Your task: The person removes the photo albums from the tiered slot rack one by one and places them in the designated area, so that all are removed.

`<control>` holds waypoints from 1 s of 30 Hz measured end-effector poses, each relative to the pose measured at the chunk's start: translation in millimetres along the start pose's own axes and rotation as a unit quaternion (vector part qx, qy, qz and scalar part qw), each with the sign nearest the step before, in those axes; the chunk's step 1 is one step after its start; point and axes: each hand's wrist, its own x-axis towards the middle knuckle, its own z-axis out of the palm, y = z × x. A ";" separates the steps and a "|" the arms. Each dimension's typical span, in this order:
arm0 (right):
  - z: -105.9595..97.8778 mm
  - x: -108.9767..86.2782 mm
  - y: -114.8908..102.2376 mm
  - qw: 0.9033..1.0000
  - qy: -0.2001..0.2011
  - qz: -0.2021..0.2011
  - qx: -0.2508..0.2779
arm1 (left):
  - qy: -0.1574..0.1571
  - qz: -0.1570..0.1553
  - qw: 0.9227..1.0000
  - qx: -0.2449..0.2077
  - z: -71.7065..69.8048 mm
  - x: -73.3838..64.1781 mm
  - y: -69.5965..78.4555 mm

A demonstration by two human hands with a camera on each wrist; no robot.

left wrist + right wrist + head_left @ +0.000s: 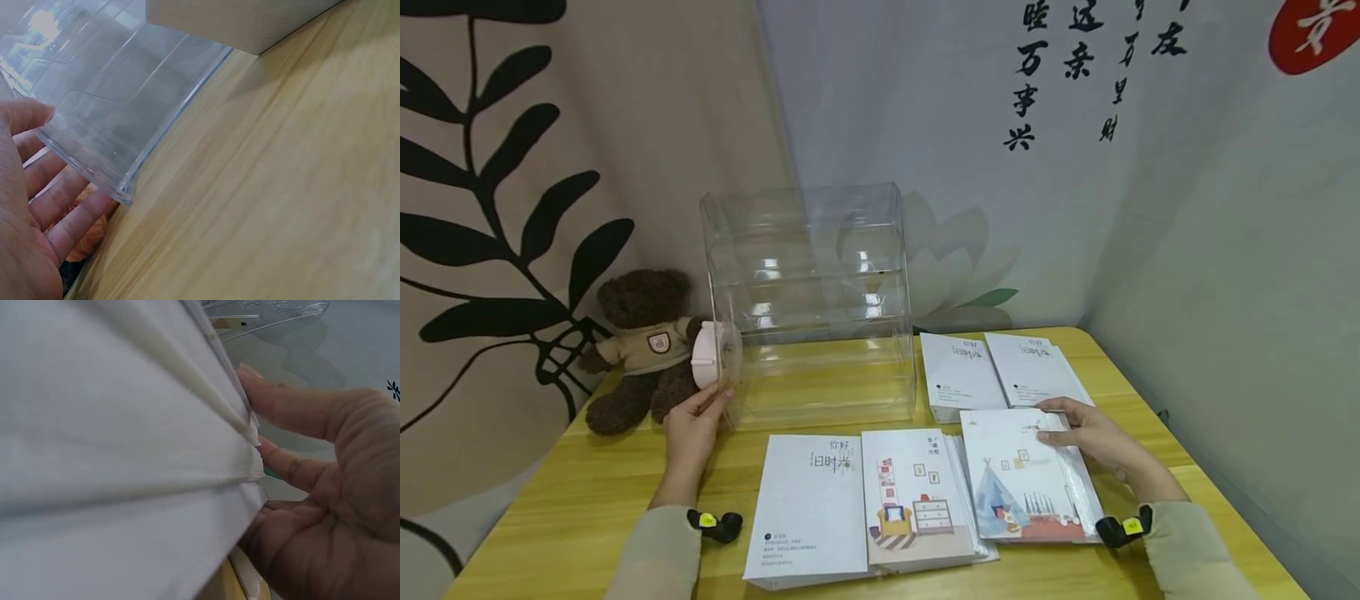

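A tall clear plastic box (820,367) with shelf-like ridges stands at the back of the table. My left hand (694,429) holds its lower left edge; in the left wrist view the thumb lies on one side of the clear wall and the fingers on the other. At the front right, my right hand (1093,442) grips the right side of a white tissue pack (1018,479) printed with a blue tent. Creased folds on the side of that pack show close up in the right wrist view, between the thumb and fingers.
Left of it lie a lettered white pack (808,508) and one with a furniture drawing (917,500). Two more packs (962,371) lie behind. A brown teddy bear (643,350) sits at the left beside a pink round piece (705,356). Printed cloth hangs behind the table.
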 end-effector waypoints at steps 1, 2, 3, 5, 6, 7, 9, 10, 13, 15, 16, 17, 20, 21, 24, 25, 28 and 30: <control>-0.4 0.1 0.3 1.000 0.002 0.000 -0.004 | 0.001 0.001 1.000 0.002 0.1 0.0 0.2; -0.9 0.2 0.7 1.000 0.004 -0.001 -0.011 | 0.002 0.002 1.000 0.004 0.2 0.0 0.3; -1.6 -0.1 0.9 1.000 0.006 -0.001 -0.019 | 0.003 0.003 1.000 0.006 0.2 0.0 0.4; -3.1 -1.0 1.1 0.999 0.008 -0.001 -0.036 | 0.002 0.003 1.000 0.007 0.1 -0.2 0.5; -3.9 -1.7 1.0 0.999 0.009 -0.002 -0.047 | 0.002 0.003 1.000 0.007 0.0 -0.3 0.5; -4.8 -2.4 1.0 0.998 0.011 -0.003 -0.058 | 0.001 0.004 1.000 0.006 0.0 -0.3 0.4; -6.3 -3.7 0.7 0.997 0.016 -0.003 -0.075 | 0.000 0.004 1.000 0.005 0.0 -0.3 0.1; -7.0 -4.3 0.3 0.997 0.018 -0.002 -0.080 | -0.001 0.005 1.000 0.004 0.2 -0.2 -0.1; -8.9 -5.7 -0.8 0.995 0.029 0.008 -0.093 | 0.003 0.008 1.000 0.005 0.6 0.2 -0.6; -9.8 -6.6 -1.3 0.994 0.042 0.019 -0.097 | 0.006 0.007 1.000 0.005 0.8 0.0 -0.9; -10.2 -7.0 -1.5 0.993 0.052 0.025 -0.102 | 0.007 0.006 1.000 0.005 0.9 -0.2 -1.1; -10.8 -7.4 -1.4 0.991 0.061 0.031 -0.112 | 0.007 0.005 1.000 0.005 0.9 -0.5 -1.2; -11.7 -8.2 -0.4 0.986 0.083 0.049 -0.133 | 0.008 0.003 1.000 0.006 0.5 -1.4 -1.5; -11.9 -8.0 0.2 0.986 0.086 0.051 -0.137 | 0.008 0.004 1.000 0.007 0.3 -1.6 -1.4; -13.5 -6.0 3.3 0.989 0.069 0.032 -0.127 | 0.006 0.004 1.000 0.005 -0.1 -1.7 -1.0; -14.1 -4.9 5.1 0.992 0.054 0.016 -0.116 | 0.005 0.003 1.000 0.004 0.1 -1.4 -0.9; -16.7 -0.1 13.3 0.997 0.002 -0.027 -0.073 | 0.004 0.000 1.000 0.004 0.6 -0.2 -0.5; -17.1 2.5 19.6 0.997 -0.024 -0.046 -0.054 | 0.003 -0.003 1.000 0.004 1.1 0.2 0.2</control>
